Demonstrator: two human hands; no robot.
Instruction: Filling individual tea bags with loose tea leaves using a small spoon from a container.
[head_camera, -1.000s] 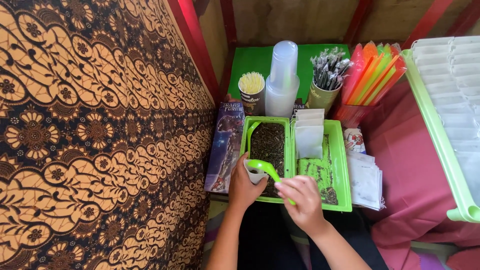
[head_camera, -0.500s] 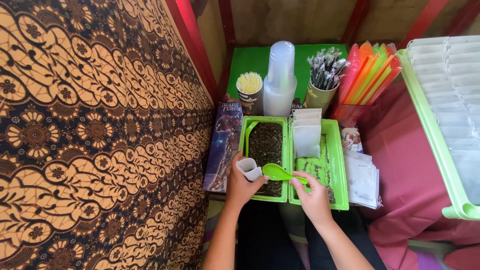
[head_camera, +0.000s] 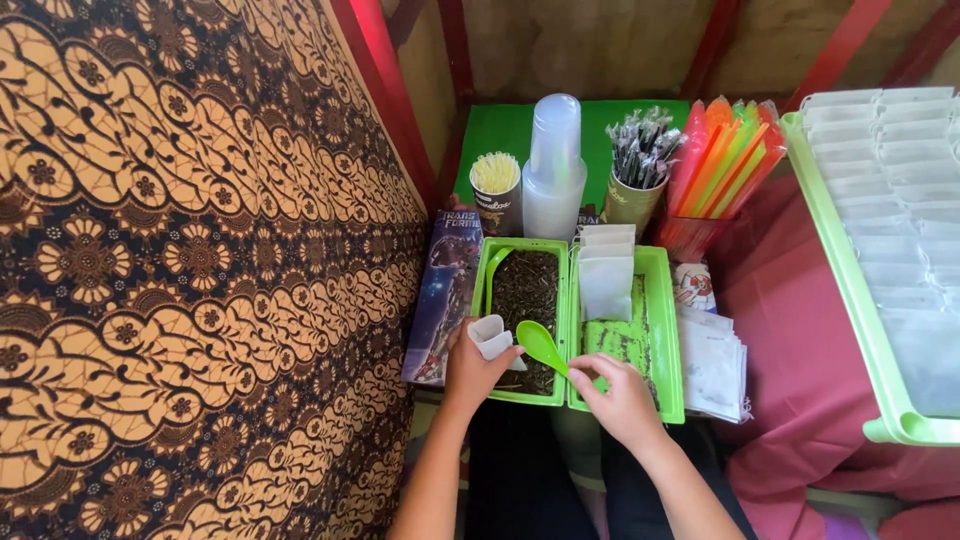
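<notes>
While left hand (head_camera: 470, 370) holds white pouch (head_camera: 491, 336), right hand (head_camera: 618, 395) grips green scoop (head_camera: 541, 346).

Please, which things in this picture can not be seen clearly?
Head view:
- Small white paper pouch: its inside, hidden by its wall and the left hand.
- Green plastic spoon: handle end, covered by the right hand.
- Pale green tray: cut off at the right edge.

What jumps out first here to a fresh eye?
The big brown-and-black batik cloth fills the whole left side. At centre, the left hand holds a small white pouch open while the right hand brings a green scoop to it, over a green tray of dark crumbly material. Bright orange and green straws stand behind, upper right.
</notes>
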